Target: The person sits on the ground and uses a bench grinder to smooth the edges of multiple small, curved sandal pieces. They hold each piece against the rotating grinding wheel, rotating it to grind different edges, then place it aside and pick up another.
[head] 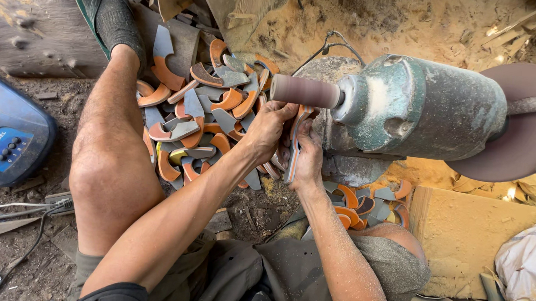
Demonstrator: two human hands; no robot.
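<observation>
My left hand [268, 127] and my right hand [307, 157] together grip a curved grey-and-orange layered piece [294, 142], held edge-up just under the pinkish sanding drum [304, 91]. The drum sticks out leftward from a dusty green motor [423, 106]. The piece's top end sits right at the drum's underside; whether it touches I cannot tell. My fingers hide most of the piece.
A heap of several similar curved grey-and-orange pieces [200, 105] lies beyond my left knee [107, 173]. More of them [362, 203] lie by my right knee. A reddish sanding disc [516, 125] is at the motor's right end. A blue device [9, 139] and cables lie left. Sawdust covers the ground.
</observation>
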